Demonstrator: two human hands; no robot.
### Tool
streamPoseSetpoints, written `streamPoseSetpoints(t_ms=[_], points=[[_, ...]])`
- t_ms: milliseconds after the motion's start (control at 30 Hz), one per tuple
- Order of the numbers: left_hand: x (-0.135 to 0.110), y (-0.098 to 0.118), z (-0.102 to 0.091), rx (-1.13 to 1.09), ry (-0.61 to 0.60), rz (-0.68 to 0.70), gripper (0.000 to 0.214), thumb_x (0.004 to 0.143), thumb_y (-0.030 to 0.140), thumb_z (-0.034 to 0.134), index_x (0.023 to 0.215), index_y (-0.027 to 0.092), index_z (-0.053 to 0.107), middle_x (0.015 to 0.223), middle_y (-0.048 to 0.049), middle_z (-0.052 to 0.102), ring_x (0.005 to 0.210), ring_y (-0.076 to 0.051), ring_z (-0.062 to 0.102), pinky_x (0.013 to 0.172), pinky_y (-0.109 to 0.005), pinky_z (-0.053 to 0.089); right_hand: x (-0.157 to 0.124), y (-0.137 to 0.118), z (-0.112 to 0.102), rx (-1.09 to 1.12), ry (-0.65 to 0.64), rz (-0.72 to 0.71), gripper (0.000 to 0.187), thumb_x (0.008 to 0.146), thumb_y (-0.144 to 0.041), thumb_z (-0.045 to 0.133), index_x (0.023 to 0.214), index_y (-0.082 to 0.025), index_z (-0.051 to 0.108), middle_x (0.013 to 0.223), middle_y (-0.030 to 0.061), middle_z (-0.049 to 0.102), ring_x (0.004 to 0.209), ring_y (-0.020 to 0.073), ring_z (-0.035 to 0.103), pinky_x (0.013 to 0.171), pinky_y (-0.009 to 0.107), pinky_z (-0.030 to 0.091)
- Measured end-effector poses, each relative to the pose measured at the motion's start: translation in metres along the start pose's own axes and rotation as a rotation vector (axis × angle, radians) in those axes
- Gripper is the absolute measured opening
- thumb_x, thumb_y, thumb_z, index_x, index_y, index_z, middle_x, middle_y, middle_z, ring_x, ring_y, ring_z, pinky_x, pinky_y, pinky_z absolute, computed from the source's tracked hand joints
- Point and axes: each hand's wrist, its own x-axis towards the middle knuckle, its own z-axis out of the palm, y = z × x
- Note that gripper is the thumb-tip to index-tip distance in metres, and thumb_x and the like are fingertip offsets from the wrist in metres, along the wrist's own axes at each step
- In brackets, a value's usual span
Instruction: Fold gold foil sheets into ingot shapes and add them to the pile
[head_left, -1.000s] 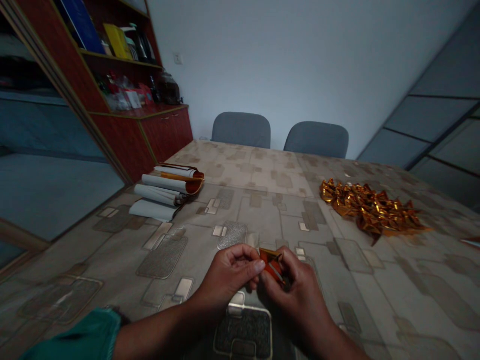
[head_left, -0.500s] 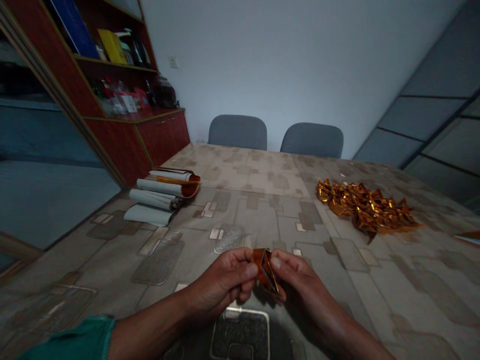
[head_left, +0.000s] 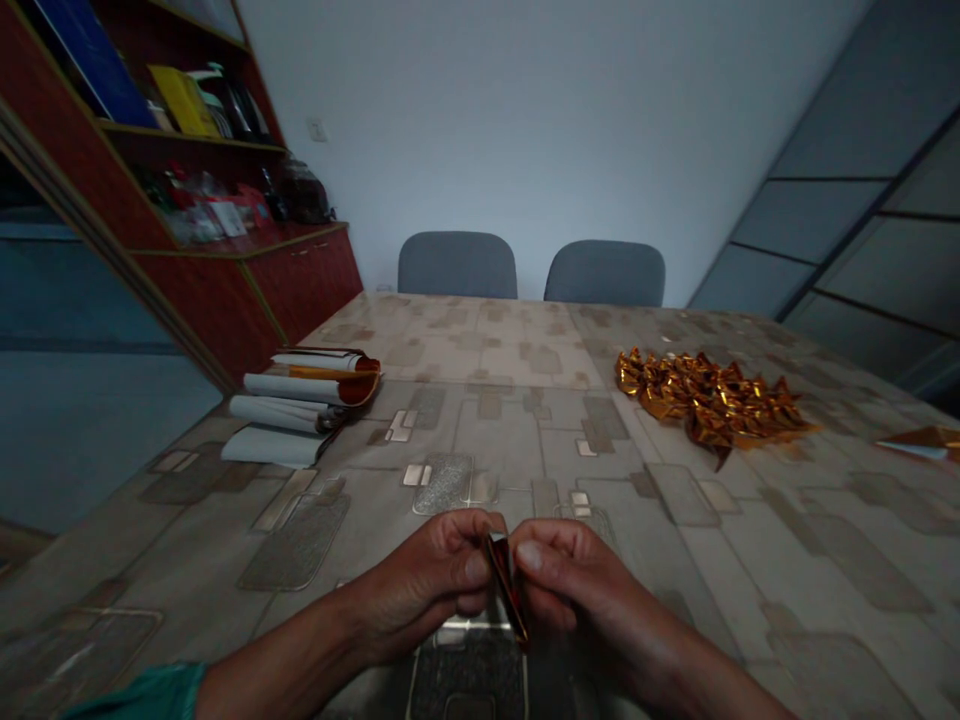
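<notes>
Head view: one small, narrow folded piece of shiny copper-gold foil paper (head_left: 508, 596), tilted, between the two hands above the near edge of a table in a beige and brown patterned cover (head_left: 480, 415). Left hand (head_left: 427, 575), bare, thumb and fingers pinched on the piece's left side. Right hand (head_left: 581, 575), bare, thumb and forefinger drawn together at its right side; whether they grip it, cannot tell. Left on table: a loosely curled stack of white-backed gold sheets (head_left: 289, 412). Right: a cluster of crumpled-looking, pointed gold foil shapes (head_left: 712, 395); beyond, at the picture's edge, a flat gold-and-white folded piece (head_left: 926, 442). Far side: two grey rounded chair backs (head_left: 457, 265).
</notes>
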Motion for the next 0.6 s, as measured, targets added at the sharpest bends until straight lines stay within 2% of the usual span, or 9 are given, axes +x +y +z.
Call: streamPoseSetpoints(t_ms=[200,400,533,600], points=[[-0.0014,0.0001,0.006,-0.038,-0.015,-0.041,0.037,0.062,0.037,0.094,0.071,0.016,0.065,0.071,0.0027,0.06,0.063,-0.01,0.058,0.061,-0.021,0.044,-0.0006,0.0024,0.0004,0.141,-0.062,0.078,0.04,0.078,-0.053,0.079,0.071,-0.018,0.061,0.041,-0.011,0.044,0.036,0.0053,0.028,0.041,0.021,0.023],[-0.001,-0.0021,0.0026,-0.039,-0.03,-0.046,0.037,0.065,0.038,0.092,0.077,0.016,0.065,0.071,0.0017,0.062,0.064,-0.011,0.059,0.062,-0.02,0.042,-0.001,0.0071,-0.002,0.191,-0.069,0.091,0.037,0.082,-0.051,0.076,0.075,-0.016,0.068,0.036,-0.0112,0.045,0.027,0.0035,0.025,0.032,0.019,0.016],[-0.0022,0.0027,0.0026,-0.011,-0.026,-0.046,0.041,0.063,0.042,0.092,0.079,0.016,0.066,0.072,0.0012,0.061,0.065,-0.012,0.057,0.063,-0.022,0.042,-0.0018,0.0081,-0.0052,0.169,-0.041,0.087,0.039,0.084,-0.052,0.074,0.075,-0.014,0.072,0.04,-0.0081,0.048,0.03,0.0032,0.03,0.033,0.018,0.018],[-0.0035,0.0055,0.0041,0.014,-0.006,-0.055,0.041,0.063,0.043,0.092,0.079,0.015,0.067,0.072,0.0011,0.06,0.065,-0.012,0.056,0.063,-0.022,0.041,-0.003,0.0071,-0.0059,0.15,-0.038,0.095,0.039,0.085,-0.052,0.072,0.08,-0.014,0.073,0.042,-0.0081,0.047,0.031,0.0038,0.03,0.034,0.018,0.02]])
